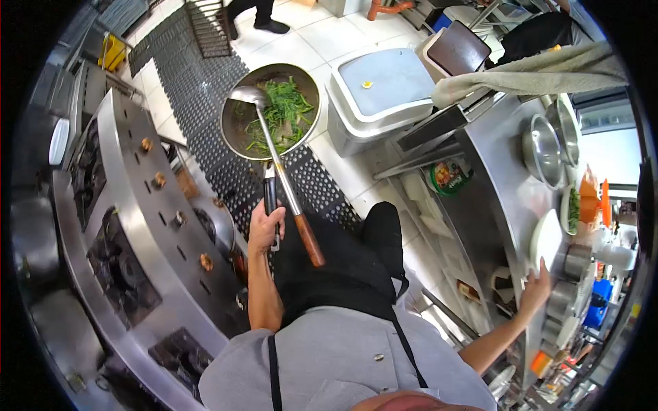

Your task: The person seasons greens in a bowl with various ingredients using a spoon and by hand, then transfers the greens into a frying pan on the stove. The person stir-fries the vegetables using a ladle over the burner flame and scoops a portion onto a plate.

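Note:
My left hand is closed around the black handle of a wok, which is held out in front of me over the floor. Cooked leafy greens lie inside the wok. A long metal ladle with a wooden grip rests across it, its bowl at the wok's far left and its grip near my apron. At the right, my right hand grips the near edge of a white dish at the steel counter. Part of the fingers is hidden by the dish.
Gas burners on a steel stove run along my left. Steel bowls and a dish of greens stand on the right counter. A lidded bin and a black perforated mat are ahead. Another person's foot shows beyond.

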{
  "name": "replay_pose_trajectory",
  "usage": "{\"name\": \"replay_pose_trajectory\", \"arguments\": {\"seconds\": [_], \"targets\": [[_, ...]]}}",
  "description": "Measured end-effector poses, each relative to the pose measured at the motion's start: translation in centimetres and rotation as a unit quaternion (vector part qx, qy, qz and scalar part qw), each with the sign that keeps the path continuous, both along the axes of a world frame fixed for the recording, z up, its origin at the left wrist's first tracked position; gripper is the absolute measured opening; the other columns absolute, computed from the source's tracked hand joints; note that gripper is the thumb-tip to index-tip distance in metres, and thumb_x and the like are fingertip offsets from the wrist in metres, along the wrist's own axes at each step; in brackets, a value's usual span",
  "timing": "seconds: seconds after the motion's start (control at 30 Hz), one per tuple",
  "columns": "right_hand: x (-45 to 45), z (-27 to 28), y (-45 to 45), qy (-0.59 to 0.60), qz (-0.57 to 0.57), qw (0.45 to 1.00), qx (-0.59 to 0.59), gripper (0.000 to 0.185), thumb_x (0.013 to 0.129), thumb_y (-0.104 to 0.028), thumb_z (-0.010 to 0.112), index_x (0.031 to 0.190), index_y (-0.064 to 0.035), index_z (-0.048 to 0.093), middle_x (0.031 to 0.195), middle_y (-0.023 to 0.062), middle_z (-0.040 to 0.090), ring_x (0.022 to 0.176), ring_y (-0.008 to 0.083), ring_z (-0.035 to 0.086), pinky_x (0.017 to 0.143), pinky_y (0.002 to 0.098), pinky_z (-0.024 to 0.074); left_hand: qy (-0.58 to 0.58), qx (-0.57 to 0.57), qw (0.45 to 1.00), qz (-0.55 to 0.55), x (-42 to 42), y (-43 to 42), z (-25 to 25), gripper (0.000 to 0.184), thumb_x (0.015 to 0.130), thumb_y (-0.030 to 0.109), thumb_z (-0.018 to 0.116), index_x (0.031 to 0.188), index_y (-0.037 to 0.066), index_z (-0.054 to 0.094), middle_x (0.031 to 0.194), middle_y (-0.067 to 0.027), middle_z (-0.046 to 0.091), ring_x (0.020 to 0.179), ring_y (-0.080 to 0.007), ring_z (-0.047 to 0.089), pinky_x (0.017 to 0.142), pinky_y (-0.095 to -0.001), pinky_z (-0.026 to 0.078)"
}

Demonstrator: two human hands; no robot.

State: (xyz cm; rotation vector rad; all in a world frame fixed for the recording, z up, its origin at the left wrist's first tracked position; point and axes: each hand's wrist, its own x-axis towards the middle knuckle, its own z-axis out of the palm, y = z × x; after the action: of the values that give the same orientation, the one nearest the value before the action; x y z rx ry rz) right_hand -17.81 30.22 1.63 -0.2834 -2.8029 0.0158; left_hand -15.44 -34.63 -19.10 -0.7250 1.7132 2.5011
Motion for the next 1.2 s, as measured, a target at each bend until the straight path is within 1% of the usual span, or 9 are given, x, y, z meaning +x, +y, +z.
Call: {"name": "replay_pose_trajectory", "arguments": {"seconds": [0.1,0.17,0.2,0.3,0.47,0.57,0.63,1.03,1.2], "targets": [[-0.1,0.8,-3.2,0.122,-0.057,0.984,0.118,0.054,0.086,0.0,0.062,0.139,-0.0066,0.054,0.126,0.0201,0.061,0.112,0.0321,0.063,0.085,0.0372,0.0537,-0.048,-0.008,0.999,0.003,2.3,1.8,4.3,0.021,0.091,0.013,0.067,0.102,0.005,0.051,0.063,-0.0017,0.054,0.042,-0.0116,0.051,0.037,-0.026,0.042],[-0.5,2.2,-15.1,0.004,-0.016,0.937,-0.348,0.041,0.084,-0.002,0.062,0.125,-0.0041,0.062,0.103,0.0157,0.067,0.082,0.0231,0.067,0.076,0.0336,0.0541,-0.065,-0.02,0.998,-0.001,3.6,3.3,7.9,0.019,0.091,0.012,0.066,0.1,0.005,0.051,0.063,-0.0015,0.054,0.043,-0.0112,0.052,0.037,-0.0264,0.043],[-0.6,5.2,-22.7,-0.06,0.15,0.963,-0.214,0.04,0.088,-0.009,0.065,0.127,-0.0038,0.06,0.101,0.0152,0.069,0.087,0.0233,0.068,0.079,0.0364,0.0542,-0.071,-0.031,0.997,-0.012,4.4,4.0,10.0,0.019,0.091,0.012,0.066,0.099,0.005,0.051,0.063,-0.0014,0.054,0.043,-0.0112,0.052,0.037,-0.0266,0.044],[1.0,-0.9,-33.1,-0.348,0.242,0.775,-0.468,0.087,0.081,-0.042,0.08,0.147,0.0006,0.042,0.131,0.0262,0.059,0.114,0.0317,0.063,0.095,0.0408,0.0502,-0.073,-0.015,0.997,-0.01,6.6,6.0,15.6,0.016,0.091,0.011,0.065,0.096,0.005,0.051,0.065,-0.0011,0.054,0.044,-0.0112,0.053,0.038,-0.0268,0.044],[2.5,-2.4,-42.9,-0.519,0.159,0.464,-0.7,0.084,0.093,-0.015,0.067,0.159,-0.0107,0.016,0.105,0.0155,0.063,0.078,0.0209,0.065,0.06,0.0356,0.0538,-0.061,-0.032,0.997,-0.032,8.7,6.1,20.4,0.014,0.092,0.011,0.063,0.097,0.004,0.051,0.061,-0.0015,0.054,0.042,-0.0118,0.051,0.038,-0.0272,0.043],[0.5,1.1,-42.8,-0.473,0.225,0.672,-0.524,0.063,0.092,-0.007,0.055,0.152,-0.0058,0.035,0.075,0.0066,0.058,0.051,0.0119,0.052,0.042,0.032,0.0455,-0.072,-0.067,0.994,-0.04,8.3,4.8,19.6,0.014,0.092,0.011,0.063,0.095,0.005,0.05,0.061,-0.0015,0.053,0.042,-0.0123,0.051,0.037,-0.0284,0.042],[0.1,2.9,-38.0,-0.273,0.439,0.799,-0.309,0.064,0.09,-0.01,0.057,0.15,-0.0012,0.037,0.115,0.028,0.067,0.099,0.0404,0.069,0.086,0.0451,0.0535,-0.085,-0.061,0.993,-0.047,10.5,4.8,21.1,0.014,0.092,0.011,0.063,0.095,0.005,0.05,0.061,-0.0016,0.053,0.042,-0.0124,0.051,0.037,-0.0286,0.042],[1.8,2.3,-41.1,-0.332,0.405,0.791,-0.316,0.063,0.086,-0.013,0.056,0.146,-0.0016,0.04,0.099,0.0399,0.062,0.094,0.0533,0.063,0.088,0.0546,0.0488,-0.084,-0.108,0.988,-0.077,11.1,3.7,21.1,0.017,0.09,0.01,0.066,0.097,0.004,0.051,0.065,-0.002,0.055,0.043,-0.0124,0.053,0.039,-0.0288,0.042],[-3.2,8.7,-29.6,-0.354,0.424,0.834,0.014,0.07,0.09,-0.01,0.051,0.154,-0.0328,0.032,0.104,0.022,0.068,0.09,0.0407,0.069,0.078,0.053,0.0551,-0.069,-0.113,0.987,-0.087,11.6,-0.7,21.9,0.025,0.09,0.008,0.066,0.106,0.0,0.049,0.064,-0.0028,0.054,0.042,-0.0119,0.052,0.038,-0.0286,0.042]]}}
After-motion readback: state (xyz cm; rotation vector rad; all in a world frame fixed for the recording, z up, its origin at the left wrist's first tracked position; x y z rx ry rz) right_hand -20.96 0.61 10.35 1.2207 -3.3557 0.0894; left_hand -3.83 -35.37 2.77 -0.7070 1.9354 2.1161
